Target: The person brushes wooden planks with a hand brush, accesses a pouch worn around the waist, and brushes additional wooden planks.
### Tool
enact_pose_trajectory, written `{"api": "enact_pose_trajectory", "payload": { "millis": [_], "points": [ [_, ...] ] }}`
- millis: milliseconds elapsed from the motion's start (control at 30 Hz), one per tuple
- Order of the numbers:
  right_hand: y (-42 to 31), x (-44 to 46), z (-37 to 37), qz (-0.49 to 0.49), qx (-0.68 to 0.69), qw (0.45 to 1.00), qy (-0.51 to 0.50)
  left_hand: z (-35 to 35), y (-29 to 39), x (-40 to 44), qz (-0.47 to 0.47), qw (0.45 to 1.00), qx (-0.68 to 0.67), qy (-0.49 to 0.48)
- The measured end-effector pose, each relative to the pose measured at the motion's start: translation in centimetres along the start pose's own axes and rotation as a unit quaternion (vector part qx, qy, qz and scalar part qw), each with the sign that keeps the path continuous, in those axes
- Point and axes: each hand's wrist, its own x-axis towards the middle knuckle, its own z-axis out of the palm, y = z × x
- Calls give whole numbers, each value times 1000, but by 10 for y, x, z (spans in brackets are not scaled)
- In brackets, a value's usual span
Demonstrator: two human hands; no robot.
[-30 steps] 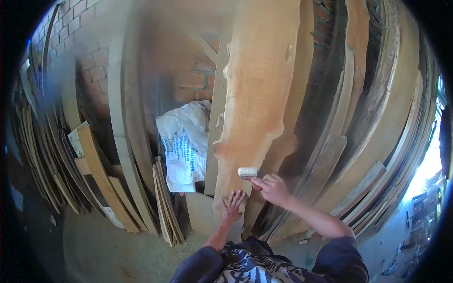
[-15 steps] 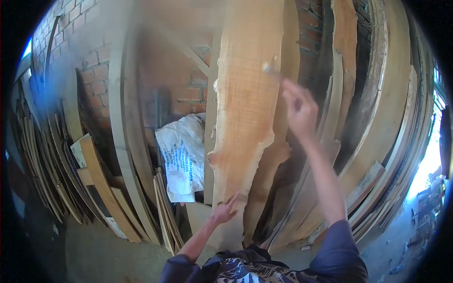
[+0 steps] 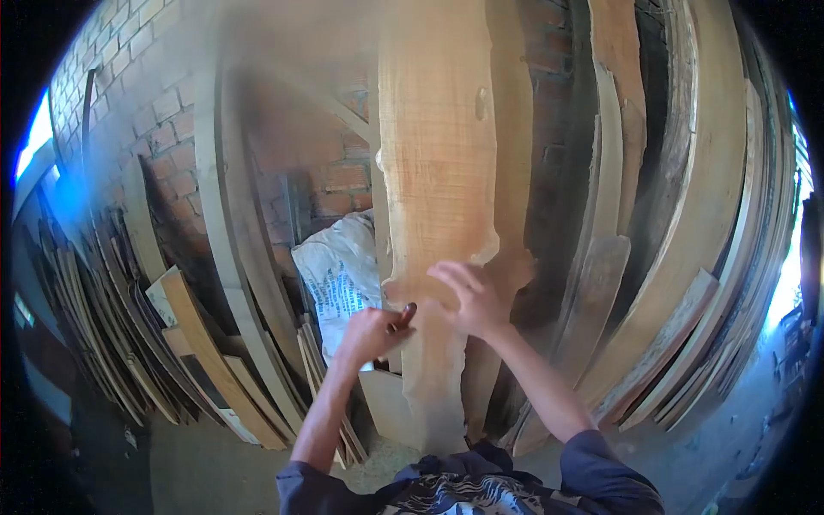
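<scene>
A tall pale wood slab [image 3: 438, 180] with rough natural edges stands upright before me, leaning at the brick wall. My left hand [image 3: 371, 335] is closed in front of its lower left edge. A small dark reddish-brown handle end [image 3: 407, 316] sticks out of that fist; the rest of the tool is hidden by my fingers. My right hand [image 3: 474, 300] is in front of the slab's narrowing lower part. Its fingers are apart and somewhat blurred, with nothing visible in them. Whether it touches the wood I cannot tell.
Several boards [image 3: 678, 283] lean along the wall to the right, and more planks [image 3: 129, 318] stand at the left. A white sack with blue print [image 3: 339, 266] sits behind the slab's left side. Behind everything is a brick wall [image 3: 343, 178]. Concrete floor [image 3: 206, 472] lies below.
My right hand has come down from the slab's upper right, and the light-tipped tool is no longer in it. My left hand has risen off the lower slab and closed on a brown-ended handle.
</scene>
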Motion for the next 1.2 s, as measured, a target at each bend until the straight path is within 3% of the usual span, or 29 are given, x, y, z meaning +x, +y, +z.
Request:
{"api": "enact_pose_trajectory", "payload": {
  "millis": [133,167,267,333,467,533,600,733,800,933,967,1033,1100,1167,1200],
  "points": [
    [47,-25,44,87,-121,987,-62,-52,1,58,33,994,-6,102],
    [60,-35,58,67,-134,982,-118,-69,4,74,77,986,-18,150],
    [62,-38,69,86,-194,964,-161,-116,30,124,219,925,-45,307],
    [67,-40,78,80,-208,964,-143,-140,41,160,298,885,-11,357],
    [68,-41,76,78,-202,967,-136,-125,34,194,211,933,-82,280],
    [70,-43,75,77,-196,968,-137,-89,-9,197,240,945,-2,224],
    [73,-43,77,82,-186,970,-135,-53,-22,163,255,939,-21,231],
    [82,-47,82,82,-169,973,-138,-1,-47,71,148,984,-78,69],
    [85,-48,82,72,-167,975,-131,4,-46,42,67,989,-102,-85],
    [84,-47,83,56,-192,972,-121,11,-75,55,115,986,-89,-76],
    [83,-48,83,57,-195,972,-114,-13,-54,71,47,984,-161,-64],
    [82,-47,84,73,-169,976,-119,-51,-46,109,52,996,-67,-40],
    [84,-47,85,82,-154,977,-122,-97,-13,140,133,990,-44,6],
    [80,-45,82,88,-163,975,-122,-131,11,170,86,994,-42,50],
    [78,-45,81,91,-168,974,-122,-143,18,183,110,989,-33,95]
  ]
}}
